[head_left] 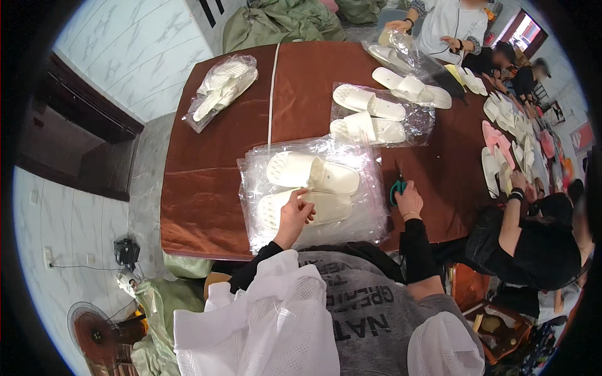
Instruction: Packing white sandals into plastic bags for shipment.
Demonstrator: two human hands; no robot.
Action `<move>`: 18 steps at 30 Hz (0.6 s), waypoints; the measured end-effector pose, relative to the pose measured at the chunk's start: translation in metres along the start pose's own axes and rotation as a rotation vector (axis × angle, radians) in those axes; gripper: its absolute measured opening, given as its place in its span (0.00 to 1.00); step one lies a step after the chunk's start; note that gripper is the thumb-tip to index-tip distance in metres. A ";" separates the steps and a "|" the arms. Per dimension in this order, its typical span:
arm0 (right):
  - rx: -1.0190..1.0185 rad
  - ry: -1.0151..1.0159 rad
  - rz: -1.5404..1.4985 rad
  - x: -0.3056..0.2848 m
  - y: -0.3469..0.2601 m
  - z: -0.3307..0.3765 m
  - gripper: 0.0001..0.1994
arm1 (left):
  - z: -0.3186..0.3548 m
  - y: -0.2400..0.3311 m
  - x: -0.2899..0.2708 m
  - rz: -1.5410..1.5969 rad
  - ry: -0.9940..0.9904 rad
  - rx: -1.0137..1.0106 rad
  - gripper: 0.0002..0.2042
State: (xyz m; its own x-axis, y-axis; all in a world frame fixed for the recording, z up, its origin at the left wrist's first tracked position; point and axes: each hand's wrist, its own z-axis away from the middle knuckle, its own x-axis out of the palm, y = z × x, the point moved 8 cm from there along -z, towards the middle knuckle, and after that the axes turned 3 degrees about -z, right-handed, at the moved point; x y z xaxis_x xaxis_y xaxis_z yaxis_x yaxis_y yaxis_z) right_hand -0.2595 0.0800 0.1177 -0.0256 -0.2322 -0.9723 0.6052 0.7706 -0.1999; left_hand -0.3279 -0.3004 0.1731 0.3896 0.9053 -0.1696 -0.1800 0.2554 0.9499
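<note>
A pair of cream slippers lies side by side on a stack of clear plastic bags in front of me. My left hand is over the nearer slipper, close to its strap. Its fingers are curled in with the fingertips together; anything between them is too small to make out. To the right of the bags, my right hand is closed round the green handles of a pair of scissors, whose blades point away from me over the brown tablecloth.
Beyond the stack lies another cream pair on clear plastic. A bagged pair sits at the far left. Across the table, a person handles a bagged slipper. More slippers and co-workers line the right side.
</note>
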 end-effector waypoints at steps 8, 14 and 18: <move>-0.349 0.026 -0.429 -0.066 -0.085 0.031 0.32 | -0.016 -0.006 -0.025 0.282 -0.025 -0.193 0.08; -0.914 0.011 -0.067 -0.073 -0.200 0.098 0.34 | -0.026 0.004 -0.034 0.376 0.009 -0.156 0.08; -0.972 0.038 -0.033 -0.067 -0.218 0.116 0.33 | -0.023 0.006 -0.033 0.389 0.030 -0.133 0.07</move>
State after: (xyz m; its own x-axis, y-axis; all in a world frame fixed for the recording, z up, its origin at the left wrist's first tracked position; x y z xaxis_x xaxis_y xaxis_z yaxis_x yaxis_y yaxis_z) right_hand -0.2978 -0.1413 0.2399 -0.0666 -0.2566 -0.9642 -0.3164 0.9219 -0.2235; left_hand -0.3622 -0.3206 0.1787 0.2431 0.9520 0.1859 -0.4243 -0.0680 0.9030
